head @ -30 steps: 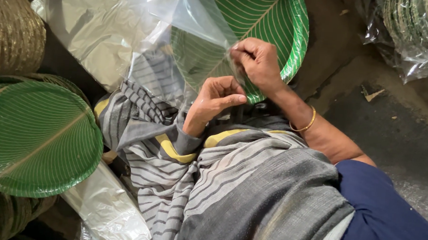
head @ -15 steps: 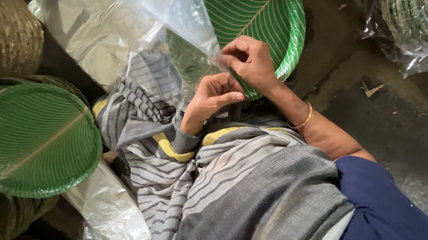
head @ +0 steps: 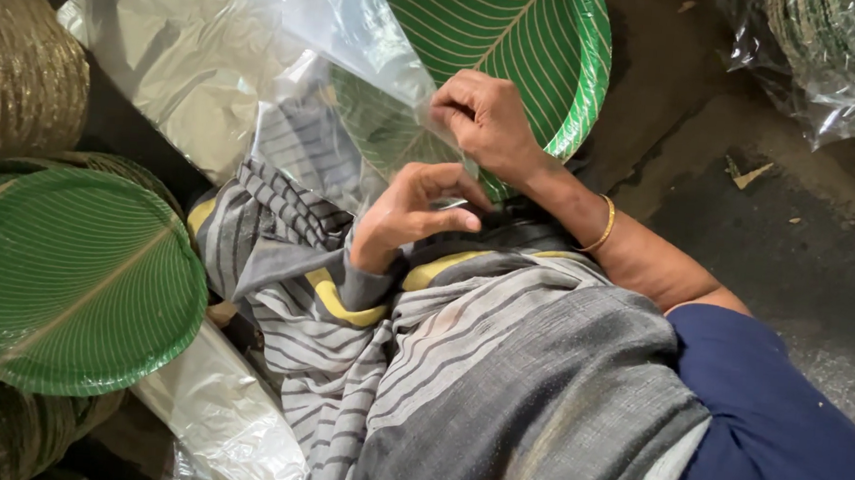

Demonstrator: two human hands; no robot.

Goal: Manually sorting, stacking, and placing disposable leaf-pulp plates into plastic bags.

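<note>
Your right hand point(head: 486, 124) pinches the edge of the clear plastic bag point(head: 350, 54), fingers clenched on the film just over the green leaf-patterned plate point(head: 501, 45). Your left hand point(head: 409, 214) curls beside it, fingertips gripping the same edge, I judge. The plate sits partly inside the bag, tilted above your lap. Pull the two hands apart too hard and the thin film could tear; loosen either pinch and the plate may slide out toward the floor point(head: 798, 246).
</note>
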